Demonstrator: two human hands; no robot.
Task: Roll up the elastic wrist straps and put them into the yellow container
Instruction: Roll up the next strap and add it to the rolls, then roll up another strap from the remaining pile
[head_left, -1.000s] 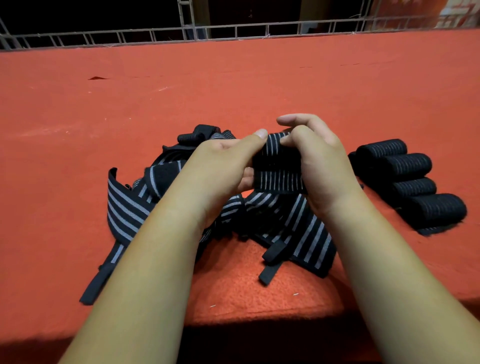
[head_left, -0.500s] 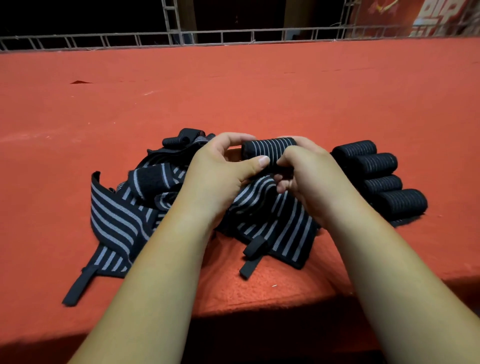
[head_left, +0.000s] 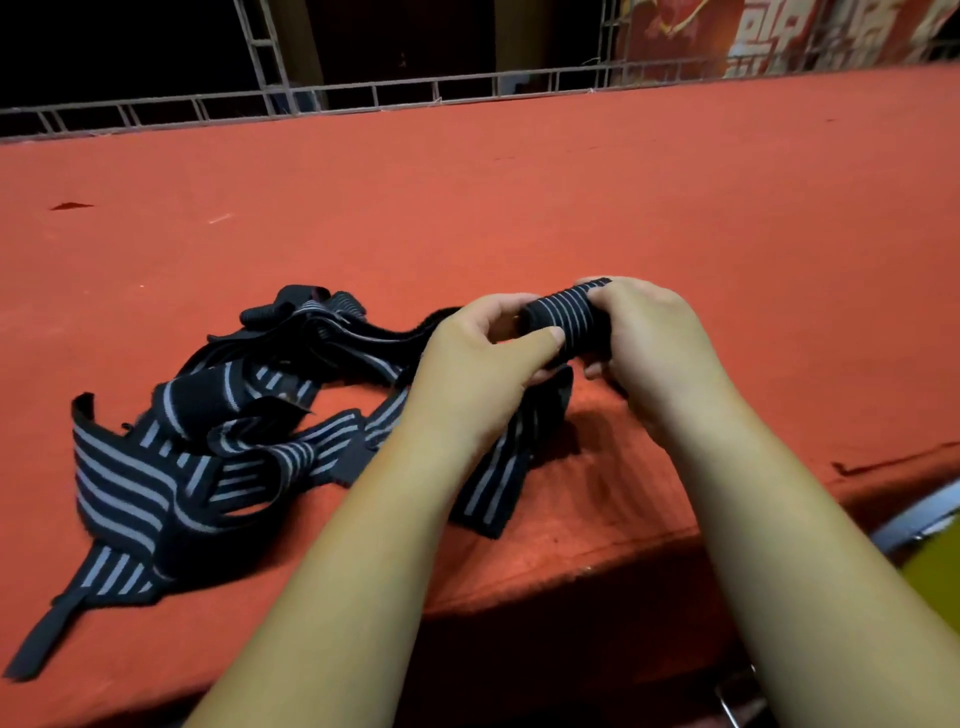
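One roll under way, much left: grips the half-rolled strap in left hand and right hand, leaves a loose heap near left, glimpses the yellow container (only a corner, so a guess) near right.

Dim warm light, black background, soft overall blur — edges bowed.

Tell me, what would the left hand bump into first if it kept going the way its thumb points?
The left hand pinches the rolled strap, so that comes first; beyond it, probably the right hand.
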